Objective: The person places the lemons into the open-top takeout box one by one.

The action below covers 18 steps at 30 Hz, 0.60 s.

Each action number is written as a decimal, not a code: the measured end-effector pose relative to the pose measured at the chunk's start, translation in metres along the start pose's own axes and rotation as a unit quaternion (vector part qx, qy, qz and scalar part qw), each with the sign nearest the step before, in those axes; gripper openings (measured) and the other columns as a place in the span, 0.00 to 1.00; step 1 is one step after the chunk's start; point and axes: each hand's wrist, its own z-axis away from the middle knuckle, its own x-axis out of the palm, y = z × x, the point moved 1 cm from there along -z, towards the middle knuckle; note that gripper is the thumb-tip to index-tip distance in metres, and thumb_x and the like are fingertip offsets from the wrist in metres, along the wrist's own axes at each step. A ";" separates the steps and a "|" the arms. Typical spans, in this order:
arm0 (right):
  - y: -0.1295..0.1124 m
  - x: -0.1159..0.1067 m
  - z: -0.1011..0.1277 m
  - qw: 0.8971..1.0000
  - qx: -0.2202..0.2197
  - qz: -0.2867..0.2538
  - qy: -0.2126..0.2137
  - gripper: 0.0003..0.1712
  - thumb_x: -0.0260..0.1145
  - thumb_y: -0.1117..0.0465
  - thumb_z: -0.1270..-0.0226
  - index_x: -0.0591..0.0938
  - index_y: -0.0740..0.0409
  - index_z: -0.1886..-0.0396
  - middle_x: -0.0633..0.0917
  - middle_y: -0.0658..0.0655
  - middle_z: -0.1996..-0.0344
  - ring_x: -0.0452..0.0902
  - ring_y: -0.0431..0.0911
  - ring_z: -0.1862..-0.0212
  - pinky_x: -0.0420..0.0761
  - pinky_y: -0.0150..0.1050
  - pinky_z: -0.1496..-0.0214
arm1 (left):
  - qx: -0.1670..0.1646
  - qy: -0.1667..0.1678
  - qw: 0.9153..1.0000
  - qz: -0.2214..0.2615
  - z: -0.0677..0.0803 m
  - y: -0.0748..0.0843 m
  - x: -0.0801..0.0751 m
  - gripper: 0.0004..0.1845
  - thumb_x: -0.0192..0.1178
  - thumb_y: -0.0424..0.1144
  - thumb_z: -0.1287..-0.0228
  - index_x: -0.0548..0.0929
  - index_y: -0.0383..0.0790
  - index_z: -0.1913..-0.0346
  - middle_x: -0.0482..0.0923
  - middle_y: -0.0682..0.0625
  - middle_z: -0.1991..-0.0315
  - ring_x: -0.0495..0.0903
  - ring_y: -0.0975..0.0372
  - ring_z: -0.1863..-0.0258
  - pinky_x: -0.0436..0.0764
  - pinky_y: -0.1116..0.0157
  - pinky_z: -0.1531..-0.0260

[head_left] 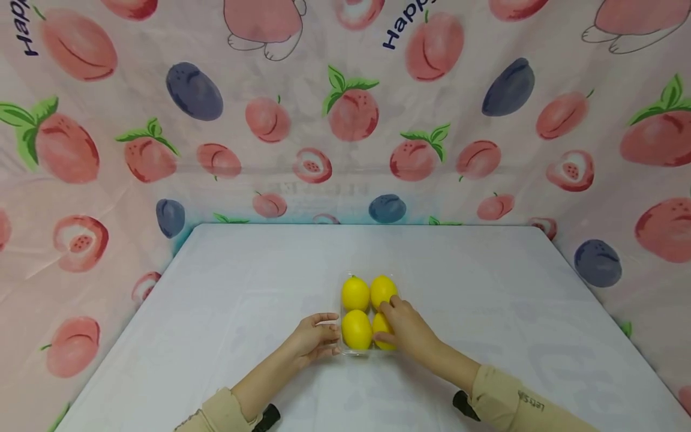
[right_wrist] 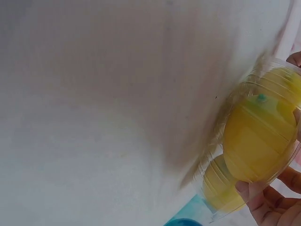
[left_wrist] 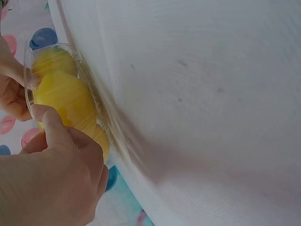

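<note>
My left hand (head_left: 315, 337) pinches the clear plastic tray (head_left: 342, 348) to steady it; my right hand (head_left: 406, 327) curls over a yellow lemon (head_left: 381, 324) (near right).

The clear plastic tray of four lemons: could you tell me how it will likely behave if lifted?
The clear plastic tray looks thin, so it may flex under a grip. Four lemons fill it, so it is probably heavy for its size. Both the left hand and right hand steadying it seems wise.

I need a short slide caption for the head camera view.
Two hands, left hand and right hand, hold a clear tray of four lemons on a white table.
</note>
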 end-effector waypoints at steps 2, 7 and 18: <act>0.000 0.000 0.000 1.000 -0.003 0.002 0.005 0.25 0.76 0.55 0.54 0.80 0.65 0.59 0.72 0.54 0.70 0.64 0.44 0.70 0.69 0.36 0.69 | 0.000 -0.001 1.000 -0.001 0.000 0.001 0.000 0.21 0.53 0.23 0.38 0.66 0.29 0.41 0.73 0.52 0.70 0.75 0.65 0.73 0.83 0.69 0.73; 0.001 -0.001 0.001 1.000 -0.011 0.011 0.013 0.24 0.76 0.54 0.52 0.80 0.65 0.59 0.75 0.55 0.66 0.68 0.45 0.67 0.75 0.39 0.66 | 0.000 -0.008 1.000 -0.021 0.003 0.004 -0.004 0.22 0.53 0.26 0.36 0.66 0.30 0.40 0.73 0.52 0.68 0.76 0.65 0.71 0.85 0.68 0.68; 0.007 -0.011 0.013 1.000 -0.024 -0.009 0.014 0.24 0.74 0.55 0.48 0.80 0.63 0.54 0.80 0.57 0.57 0.77 0.48 0.56 0.81 0.44 0.50 | 0.063 -0.036 0.987 -0.142 0.022 0.008 -0.025 0.26 0.56 0.33 0.34 0.64 0.30 0.36 0.74 0.45 0.59 0.77 0.60 0.66 0.86 0.61 0.64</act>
